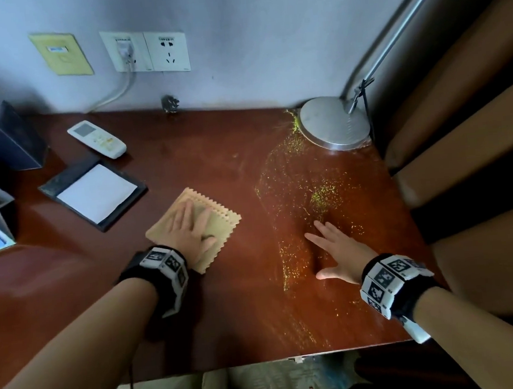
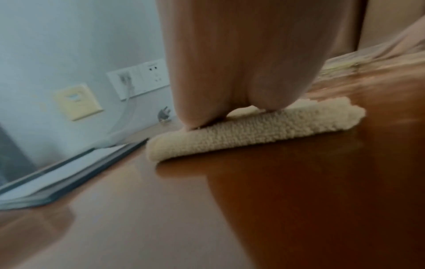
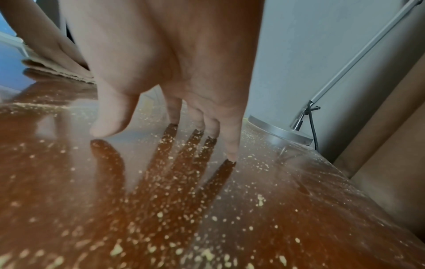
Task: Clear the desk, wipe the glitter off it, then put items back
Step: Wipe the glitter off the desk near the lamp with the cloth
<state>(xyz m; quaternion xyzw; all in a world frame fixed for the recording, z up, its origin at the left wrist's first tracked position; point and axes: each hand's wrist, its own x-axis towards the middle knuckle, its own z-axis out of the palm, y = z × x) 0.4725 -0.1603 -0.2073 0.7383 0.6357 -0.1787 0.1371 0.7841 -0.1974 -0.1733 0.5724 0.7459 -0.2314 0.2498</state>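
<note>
Left grip (image 1: 190, 230) flat on folded cloth (image 1: 220, 218), right grip (image 1: 336, 249) spread above glitter (image 1: 322, 193); no legible writing

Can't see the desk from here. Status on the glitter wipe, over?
Left hand flat on cloth, right hand open over glitter. Glitter unwiped, reaching the lamp base. Remote and notepad sit on desk.

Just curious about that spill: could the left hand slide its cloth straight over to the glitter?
Probably yes. The left hand presses flat on the cloth, and only bare desk lies between it and the glitter.
</note>
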